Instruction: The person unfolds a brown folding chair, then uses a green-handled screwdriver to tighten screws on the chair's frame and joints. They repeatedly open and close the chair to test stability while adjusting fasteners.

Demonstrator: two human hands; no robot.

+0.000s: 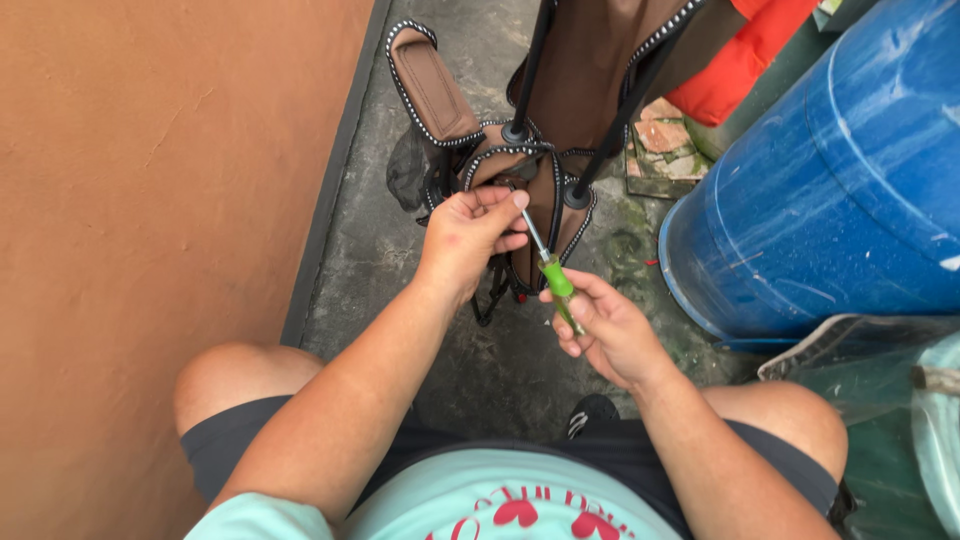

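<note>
A small screwdriver with a green plastic handle point(558, 283) is held tight in the closed right hand point(605, 335). Its metal tip is pressed by the left hand point(470, 232), whose fingers are curled against the brown folded cloth chair point(520, 160) just above.

A person seen from above wears a pale mint-green T-shirt point(500, 505) with a red printed design of heart-like shapes and lettering across the chest. Just beyond the shirt's hem, dark charcoal shorts point(640, 450) cover the thighs and end above the bare knees. Both forearms are bare, with no sleeves, watch or rings visible on the left hand point(470, 235) or right hand point(605, 330).
</note>
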